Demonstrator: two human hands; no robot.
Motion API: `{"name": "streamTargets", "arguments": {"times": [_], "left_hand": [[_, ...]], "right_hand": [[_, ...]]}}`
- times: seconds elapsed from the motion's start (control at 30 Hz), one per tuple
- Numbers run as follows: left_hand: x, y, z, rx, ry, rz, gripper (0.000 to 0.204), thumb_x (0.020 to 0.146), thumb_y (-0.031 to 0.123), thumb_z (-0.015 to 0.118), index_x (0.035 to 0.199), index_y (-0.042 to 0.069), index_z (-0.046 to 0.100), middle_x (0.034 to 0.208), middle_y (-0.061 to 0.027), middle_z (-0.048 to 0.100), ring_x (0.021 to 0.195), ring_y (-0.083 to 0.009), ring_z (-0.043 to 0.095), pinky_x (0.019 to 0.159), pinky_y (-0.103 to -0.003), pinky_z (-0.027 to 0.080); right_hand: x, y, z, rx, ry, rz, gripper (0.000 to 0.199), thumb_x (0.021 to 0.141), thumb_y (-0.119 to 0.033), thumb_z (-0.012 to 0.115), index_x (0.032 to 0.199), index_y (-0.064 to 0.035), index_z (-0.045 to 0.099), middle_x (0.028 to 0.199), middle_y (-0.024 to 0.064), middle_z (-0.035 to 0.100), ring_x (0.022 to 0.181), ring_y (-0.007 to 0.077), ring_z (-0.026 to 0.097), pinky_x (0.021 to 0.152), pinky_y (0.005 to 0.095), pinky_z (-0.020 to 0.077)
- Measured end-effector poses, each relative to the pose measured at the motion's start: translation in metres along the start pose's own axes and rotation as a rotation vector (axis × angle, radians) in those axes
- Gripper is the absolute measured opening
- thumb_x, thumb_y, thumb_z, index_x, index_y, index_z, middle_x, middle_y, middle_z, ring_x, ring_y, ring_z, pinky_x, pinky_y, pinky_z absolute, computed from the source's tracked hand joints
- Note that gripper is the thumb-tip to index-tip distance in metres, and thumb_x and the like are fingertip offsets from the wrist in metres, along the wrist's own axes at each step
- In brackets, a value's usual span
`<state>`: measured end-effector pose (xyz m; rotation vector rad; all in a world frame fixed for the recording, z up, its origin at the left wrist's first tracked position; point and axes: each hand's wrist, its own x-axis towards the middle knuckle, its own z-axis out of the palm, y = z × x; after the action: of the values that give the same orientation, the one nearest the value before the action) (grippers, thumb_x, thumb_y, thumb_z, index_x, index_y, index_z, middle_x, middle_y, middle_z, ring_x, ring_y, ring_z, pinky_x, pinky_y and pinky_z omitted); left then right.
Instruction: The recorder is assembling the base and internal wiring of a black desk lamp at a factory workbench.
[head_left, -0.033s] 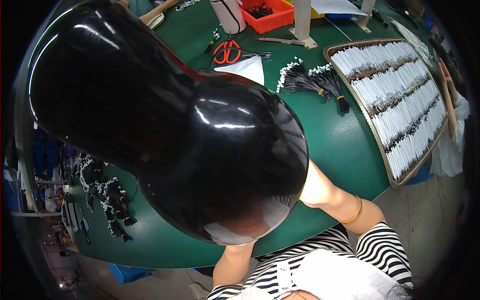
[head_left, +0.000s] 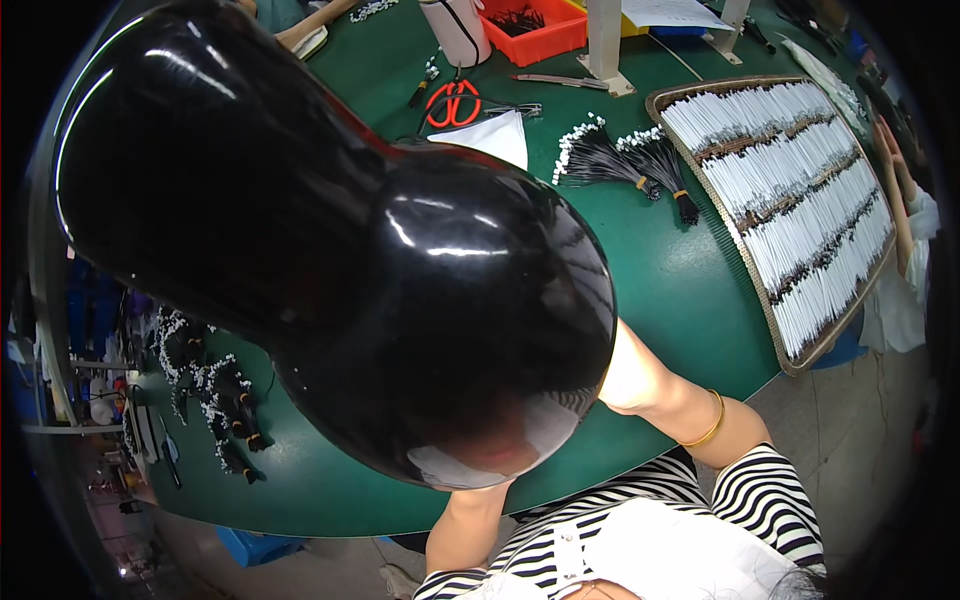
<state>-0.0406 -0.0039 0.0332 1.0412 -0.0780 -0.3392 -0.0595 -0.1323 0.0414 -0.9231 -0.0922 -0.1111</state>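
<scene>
A large glossy black lamp-like housing (head_left: 450, 330) with a rounded end fills the middle and left of the view and covers both my hands. My left forearm (head_left: 468, 525) goes in under its lower edge, and the hand is hidden. From the right, my right forearm (head_left: 655, 395), with a gold bangle (head_left: 708, 420), passes behind the housing's right side. Those fingers are hidden too, so what either hand holds cannot be made out. Two bundles of black wires with white connectors (head_left: 605, 160) lie on the green table (head_left: 680, 290) beyond my right arm.
At the right, a woven tray (head_left: 752, 275) holds rows of white tubes. Orange-handled scissors (head_left: 455, 105), a white cloth (head_left: 495, 138), a red bin (head_left: 535, 38) and a pink cylinder (head_left: 455, 30) stand behind. More wire bundles (head_left: 240, 410) lie left. Another person's arm (head_left: 895, 190) shows far right.
</scene>
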Motion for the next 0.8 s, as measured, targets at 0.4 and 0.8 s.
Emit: {"name": "streamTargets", "arguments": {"times": [0.4,0.8], "left_hand": [[-0.004,0.008,-0.004,0.119,0.043,0.014,0.023,0.068,-0.005,0.051,0.091,-0.002,0.046,0.082,-0.0078,0.053,0.071,-0.0113,0.051,0.066,-0.02,0.04],[0.0,0.001,-0.006,0.047,-0.066,0.008,0.028,0.068,-0.006,0.047,0.096,-0.006,0.045,0.093,-0.0131,0.051,0.088,-0.0186,0.049,0.08,-0.029,0.036]], "right_hand": [[-0.001,0.006,0.012,0.052,0.053,-0.001,0.012,0.072,-0.005,0.052,0.081,0.0024,0.054,0.076,0.0056,0.054,0.068,0.0082,0.049,0.063,0.0213,0.0403],[0.0,-0.004,0.004,-0.106,0.016,-0.12,0.017,0.07,-0.002,0.055,0.086,0.0032,0.055,0.08,0.0087,0.057,0.074,0.0127,0.053,0.068,0.0235,0.0419]]}}
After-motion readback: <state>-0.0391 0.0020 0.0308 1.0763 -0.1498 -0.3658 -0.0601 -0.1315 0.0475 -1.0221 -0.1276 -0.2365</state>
